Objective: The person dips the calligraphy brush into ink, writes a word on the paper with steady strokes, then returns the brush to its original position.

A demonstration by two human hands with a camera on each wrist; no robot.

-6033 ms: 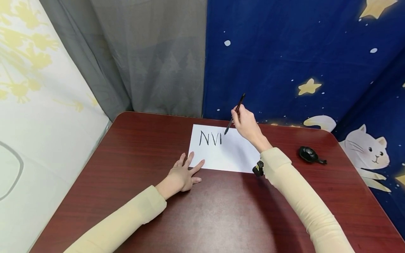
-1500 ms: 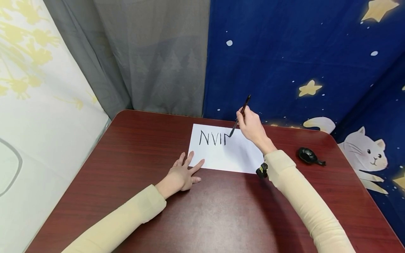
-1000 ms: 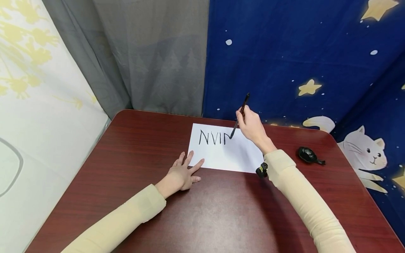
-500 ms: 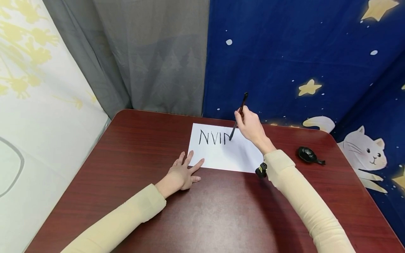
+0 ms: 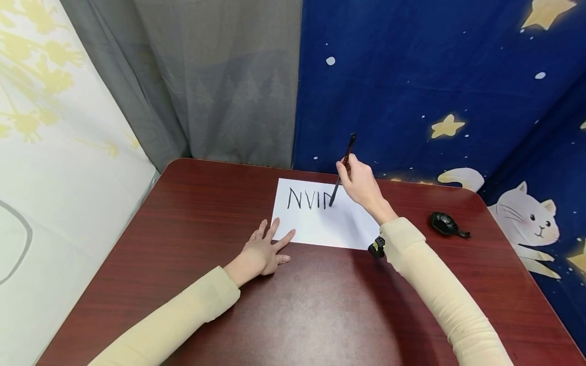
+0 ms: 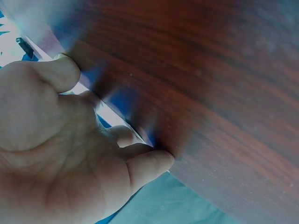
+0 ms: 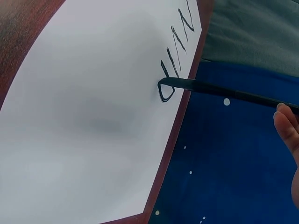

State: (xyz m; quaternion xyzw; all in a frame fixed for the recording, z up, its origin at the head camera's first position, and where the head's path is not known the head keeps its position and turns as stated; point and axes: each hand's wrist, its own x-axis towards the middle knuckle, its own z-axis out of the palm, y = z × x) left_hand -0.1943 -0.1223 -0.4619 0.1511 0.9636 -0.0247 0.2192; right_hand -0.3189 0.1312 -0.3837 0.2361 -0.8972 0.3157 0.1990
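My right hand [image 5: 360, 179] pinches a dark calligraphy brush [image 5: 336, 189], its handle slanting up and away. The black tip rests on a white sheet of paper [image 5: 320, 229], just right of the letters N, V and I. Seen in the right wrist view, the brush [image 7: 210, 88] ends at a rounded black stroke [image 7: 166, 99] that curves back to an upright line. My left hand [image 5: 262, 255] lies with fingers spread at the paper's lower left corner, fingertips on its edge. In the left wrist view the palm of that left hand [image 6: 60, 140] shows, holding nothing.
A small black dish [image 5: 443, 223] with a short tail sits on the reddish-brown table [image 5: 206, 213], right of the paper. Grey and blue curtains [image 5: 375, 91] hang behind the table's far edge. A white patterned cloth [image 5: 68, 193] borders the left side.
After the upright beside the I, the brush tip has drawn a curve rightward and down, now coming back left towards that upright's foot. The left hand stays in place.
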